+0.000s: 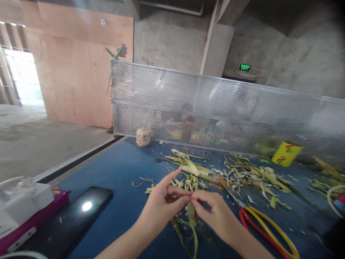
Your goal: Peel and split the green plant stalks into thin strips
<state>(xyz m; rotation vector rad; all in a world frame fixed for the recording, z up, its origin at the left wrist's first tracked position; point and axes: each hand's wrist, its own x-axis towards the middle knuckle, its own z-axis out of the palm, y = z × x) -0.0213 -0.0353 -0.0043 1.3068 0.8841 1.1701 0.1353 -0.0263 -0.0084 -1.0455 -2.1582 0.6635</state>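
My left hand (167, 198) and my right hand (212, 208) meet at the middle of the blue table. Thumb and fingers of each are closed in a pinch on a long green leaf strip (191, 217), whose lower end hangs down between them. The left index finger sticks out forward. Behind and below the fingers lies a bunch of green stems with small pale buds (190, 182), partly hidden by the hands. Beyond it are pale husk-like leaves (192, 166). To the right of my right hand rest scissors (244, 208) with one red and one yellow handle.
Plant scraps (258, 176) are strewn over the right side. A phone (81, 216) and a purple power strip (58, 201) with white plugs lie at left. A whitish roll (143, 137) and a yellow roll (286, 154) stand by the perforated metal screen (175, 86).
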